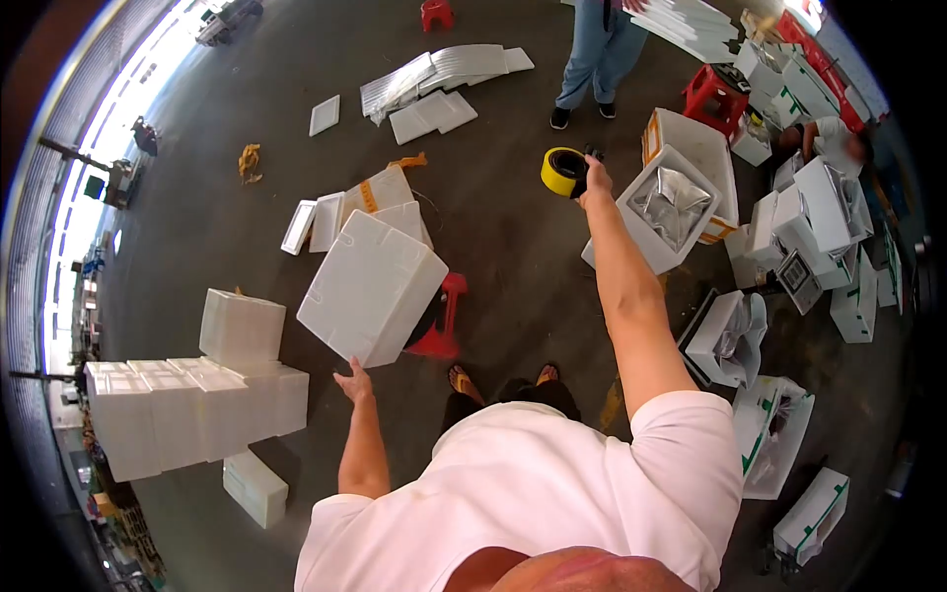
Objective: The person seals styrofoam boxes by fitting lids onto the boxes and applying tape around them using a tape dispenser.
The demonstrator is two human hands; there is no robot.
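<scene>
My right hand (594,184) is closed round the black handle of a tape dispenser with a yellow roll (564,173), held out in front at the right. A large white foam box (370,286) is tilted on the left, above a red stool (444,321). Just below the box's lower corner is my left hand (353,381), its fingers apart; whether the fingertips touch the box I cannot tell. Near my right forearm stands an open foam box (641,232) with a silver liner (676,205) inside.
Stacked white boxes (197,409) stand at the left. Foam lids (434,79) lie ahead on the floor. Several open boxes (725,340) line the right side. A person in jeans (595,54) stands ahead; another person (834,138) is low at the far right.
</scene>
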